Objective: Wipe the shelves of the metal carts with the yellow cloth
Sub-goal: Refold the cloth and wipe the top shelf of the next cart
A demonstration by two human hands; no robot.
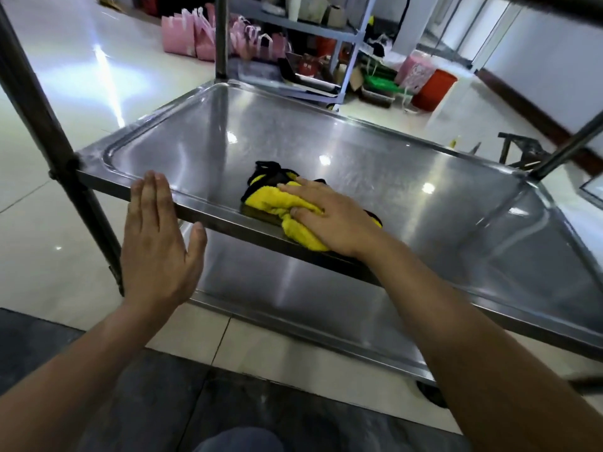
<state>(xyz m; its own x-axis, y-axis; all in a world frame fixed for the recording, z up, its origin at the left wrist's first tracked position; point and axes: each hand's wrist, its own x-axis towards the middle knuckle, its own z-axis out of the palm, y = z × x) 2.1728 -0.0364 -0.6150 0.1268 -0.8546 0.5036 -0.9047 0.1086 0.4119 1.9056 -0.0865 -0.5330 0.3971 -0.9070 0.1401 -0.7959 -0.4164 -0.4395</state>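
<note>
Straight fingers (153, 194) of the left hand (156, 243) rest on the steel shelf's front rim (208, 220), likely steadying the cart; the right hand (329, 216) presses the crumpled yellow-and-black cloth (270, 199) flat, ready to wipe farther across.

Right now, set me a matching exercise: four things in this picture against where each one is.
Things:
1. yellow cloth
2. left hand
3. orange bucket
4. pink bags

Places:
A. floor, far right
B. front rim of the shelf
C. under the right hand
D. floor, far left

Pairs: 1-C, 2-B, 3-A, 4-D
</note>
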